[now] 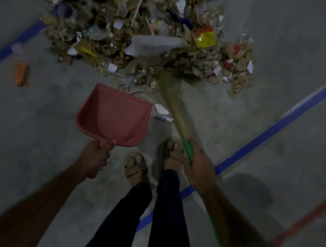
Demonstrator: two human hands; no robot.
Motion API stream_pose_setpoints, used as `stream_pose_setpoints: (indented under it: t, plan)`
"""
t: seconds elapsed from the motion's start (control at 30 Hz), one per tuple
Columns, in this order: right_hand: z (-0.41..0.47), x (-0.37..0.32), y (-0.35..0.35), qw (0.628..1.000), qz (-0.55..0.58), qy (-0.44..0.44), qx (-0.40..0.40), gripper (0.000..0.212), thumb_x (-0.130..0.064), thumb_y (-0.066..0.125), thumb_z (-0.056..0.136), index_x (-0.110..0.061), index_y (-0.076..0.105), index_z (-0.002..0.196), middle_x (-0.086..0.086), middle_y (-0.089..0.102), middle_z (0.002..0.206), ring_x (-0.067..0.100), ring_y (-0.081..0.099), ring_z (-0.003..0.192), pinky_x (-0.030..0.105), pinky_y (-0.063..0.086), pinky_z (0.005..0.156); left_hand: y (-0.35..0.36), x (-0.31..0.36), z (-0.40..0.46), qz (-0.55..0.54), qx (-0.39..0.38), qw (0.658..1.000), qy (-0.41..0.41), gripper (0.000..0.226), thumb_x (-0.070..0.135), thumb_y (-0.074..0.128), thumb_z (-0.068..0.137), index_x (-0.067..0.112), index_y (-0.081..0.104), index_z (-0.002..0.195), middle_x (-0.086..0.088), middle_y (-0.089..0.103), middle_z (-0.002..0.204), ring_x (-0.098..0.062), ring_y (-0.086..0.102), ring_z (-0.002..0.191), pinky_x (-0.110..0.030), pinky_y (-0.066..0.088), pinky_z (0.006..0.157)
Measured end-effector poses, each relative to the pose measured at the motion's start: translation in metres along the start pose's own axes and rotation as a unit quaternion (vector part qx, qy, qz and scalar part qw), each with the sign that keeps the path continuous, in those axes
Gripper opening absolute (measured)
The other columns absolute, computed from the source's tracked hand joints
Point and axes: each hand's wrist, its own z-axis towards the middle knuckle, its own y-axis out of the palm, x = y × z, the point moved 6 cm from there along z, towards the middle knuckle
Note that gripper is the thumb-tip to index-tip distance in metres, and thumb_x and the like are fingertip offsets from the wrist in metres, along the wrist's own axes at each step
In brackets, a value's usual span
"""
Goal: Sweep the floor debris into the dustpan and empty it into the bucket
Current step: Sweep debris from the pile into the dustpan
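Observation:
A big heap of debris [146,34], mostly cardboard scraps, plastic and paper, lies on the grey floor ahead of me. My left hand [95,156] grips the handle of a red dustpan [115,116], which hangs empty just short of the heap's near edge. My right hand [195,166] grips the green handle of a straw broom [172,102]; its bristles reach into the front of the heap. No bucket is in view.
Blue tape lines [277,126] cross the floor on both sides, and a red line [308,217] runs at the right. An orange packet [21,74] lies apart at the left. Loose paper scraps [162,113] sit beside the dustpan. My sandalled feet [154,162] stand below it.

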Motion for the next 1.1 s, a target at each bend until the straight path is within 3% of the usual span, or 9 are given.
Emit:
stream_pose_setpoints:
  t: [0.1, 0.23, 0.37, 0.47, 0.57, 0.67, 0.83, 1.1]
  plan:
    - [-0.045, 0.014, -0.035, 0.999, -0.015, -0.012, 0.039, 0.064, -0.029, 0.055, 0.098, -0.04, 0.024, 0.153, -0.008, 0.051, 0.109, 0.009, 0.056, 0.078, 0.027, 0.048, 0.063, -0.019, 0.0, -0.004, 0.001, -0.008, 1.0, -0.015, 0.035, 0.028, 0.064, 0.099, 0.018, 0.042, 0.074, 0.0, 0.031, 0.054, -0.009, 0.026, 0.035, -0.015, 0.023, 0.043]
    - [-0.112, 0.035, -0.063, 0.989, -0.132, -0.056, 0.022, 0.071, -0.023, 0.065, 0.091, -0.034, 0.029, 0.151, -0.009, 0.048, 0.095, 0.001, 0.047, 0.061, 0.014, 0.032, 0.048, -0.04, -0.008, -0.011, -0.002, -0.009, 1.0, -0.025, 0.036, 0.029, 0.064, 0.099, 0.018, 0.04, 0.074, -0.001, 0.029, 0.057, -0.009, 0.025, 0.035, -0.016, 0.024, 0.04]
    - [-0.134, 0.05, -0.058, 0.975, -0.204, -0.089, -0.021, 0.067, -0.023, 0.066, 0.088, -0.029, 0.038, 0.148, -0.009, 0.041, 0.087, 0.005, 0.041, 0.051, 0.016, 0.031, 0.041, -0.048, -0.03, -0.027, -0.008, -0.021, 0.999, -0.045, 0.035, 0.028, 0.065, 0.098, 0.018, 0.041, 0.073, 0.002, 0.029, 0.053, -0.008, 0.025, 0.036, -0.016, 0.025, 0.039]
    - [-0.107, 0.055, -0.048, 0.956, -0.276, -0.099, -0.03, 0.058, -0.022, 0.067, 0.089, -0.03, 0.045, 0.142, -0.009, 0.038, 0.085, 0.002, 0.032, 0.047, 0.014, 0.019, 0.042, -0.049, -0.05, -0.038, -0.023, -0.026, 0.998, -0.055, 0.035, 0.027, 0.064, 0.098, 0.017, 0.041, 0.075, 0.003, 0.03, 0.051, -0.008, 0.025, 0.035, -0.015, 0.024, 0.039]
    - [-0.052, 0.059, -0.051, 0.926, -0.358, -0.105, -0.052, 0.058, -0.025, 0.043, 0.098, -0.037, 0.031, 0.153, 0.003, 0.055, 0.101, 0.019, 0.055, 0.059, 0.028, 0.039, 0.049, -0.049, -0.066, -0.04, -0.032, -0.029, 0.997, -0.058, 0.032, 0.027, 0.064, 0.099, 0.014, 0.042, 0.079, 0.003, 0.032, 0.05, -0.008, 0.026, 0.034, -0.015, 0.024, 0.039]
    - [0.005, 0.057, -0.075, 0.92, -0.381, -0.054, -0.07, 0.058, -0.028, 0.034, 0.1, -0.044, 0.015, 0.153, 0.008, 0.051, 0.105, 0.024, 0.057, 0.067, 0.036, 0.052, 0.059, -0.047, -0.071, -0.038, -0.037, -0.022, 0.998, -0.044, 0.032, 0.026, 0.063, 0.099, 0.014, 0.042, 0.078, 0.001, 0.031, 0.051, -0.009, 0.025, 0.033, -0.014, 0.023, 0.039]
    - [0.02, 0.03, -0.108, 0.936, -0.34, -0.087, -0.019, 0.06, -0.038, 0.047, 0.098, -0.042, 0.016, 0.149, 0.001, 0.045, 0.094, 0.022, 0.053, 0.063, 0.039, 0.054, 0.055, -0.048, -0.07, -0.03, -0.04, -0.011, 0.999, -0.032, 0.034, 0.03, 0.063, 0.099, 0.015, 0.044, 0.075, 0.003, 0.032, 0.049, -0.009, 0.026, 0.034, -0.016, 0.024, 0.041]
    - [-0.041, -0.019, -0.07, 0.943, -0.308, -0.112, -0.056, 0.067, -0.039, 0.051, 0.096, -0.047, 0.013, 0.151, -0.004, 0.045, 0.095, 0.016, 0.053, 0.06, 0.034, 0.05, 0.053, -0.07, -0.062, -0.036, -0.077, -0.002, 0.996, -0.037, 0.036, 0.027, 0.063, 0.099, 0.017, 0.042, 0.072, 0.003, 0.03, 0.049, -0.009, 0.025, 0.033, -0.015, 0.022, 0.041]
